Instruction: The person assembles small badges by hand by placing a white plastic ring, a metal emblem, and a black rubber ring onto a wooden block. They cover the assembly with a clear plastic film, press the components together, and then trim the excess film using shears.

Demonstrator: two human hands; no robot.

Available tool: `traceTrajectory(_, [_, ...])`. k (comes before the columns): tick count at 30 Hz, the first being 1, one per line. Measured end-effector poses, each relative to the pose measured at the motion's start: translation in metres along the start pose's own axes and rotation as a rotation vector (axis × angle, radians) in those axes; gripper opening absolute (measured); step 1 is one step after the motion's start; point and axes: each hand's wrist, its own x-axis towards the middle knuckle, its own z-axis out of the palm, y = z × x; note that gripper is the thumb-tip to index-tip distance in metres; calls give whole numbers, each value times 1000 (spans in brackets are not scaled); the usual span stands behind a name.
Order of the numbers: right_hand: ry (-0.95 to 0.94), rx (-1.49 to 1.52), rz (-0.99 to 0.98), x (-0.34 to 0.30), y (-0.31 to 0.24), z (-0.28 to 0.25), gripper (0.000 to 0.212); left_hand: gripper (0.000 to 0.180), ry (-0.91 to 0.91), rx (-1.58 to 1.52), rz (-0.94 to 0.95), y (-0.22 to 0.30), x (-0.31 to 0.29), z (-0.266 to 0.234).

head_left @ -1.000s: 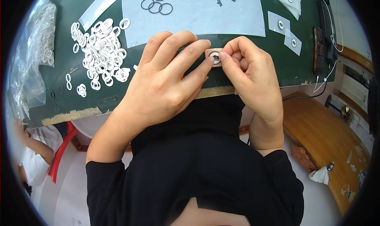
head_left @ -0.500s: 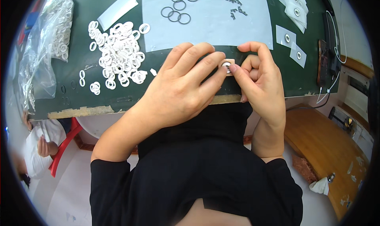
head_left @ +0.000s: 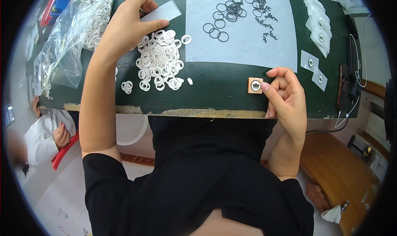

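Note:
My left hand reaches to the far left of the table. Its thumb and fingers lie around a stack of translucent white plastic sheets, just beyond a heap of white rings. Close to the table's near edge, my right hand has its thumb tip on the right edge of a small square wooden block; its other fingers are curled. Set in the block is a white ring with a dark shape inside.
Black rings and small black parts lie on a pale sheet. White squares with round pieces lie right. A plastic bag of white parts is left; another person's hand shows lower left.
My left hand has left the block and moved far left to the sheets. My right hand stays by the block, whose ring and dark centre are now uncovered. The view has shifted.

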Motion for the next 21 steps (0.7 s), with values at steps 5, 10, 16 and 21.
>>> traceTrajectory(5, [5, 51, 15, 2, 0, -3, 23, 26, -154, -203, -59, -27, 30, -12])
traceTrajectory(10, [4, 59, 36, 2, 0, -8, 21, 31, -247, -153, -116, -47, 54, -18])
traceTrajectory(16, [62, 47, -89, -8, -20, -8, 11, 25, -102, -128, 49, -22, 32, -61])
traceTrajectory(21, [372, -444, -604, -19, -26, 24, 28, 20, -127, -464, 154, 114, -35, 10])
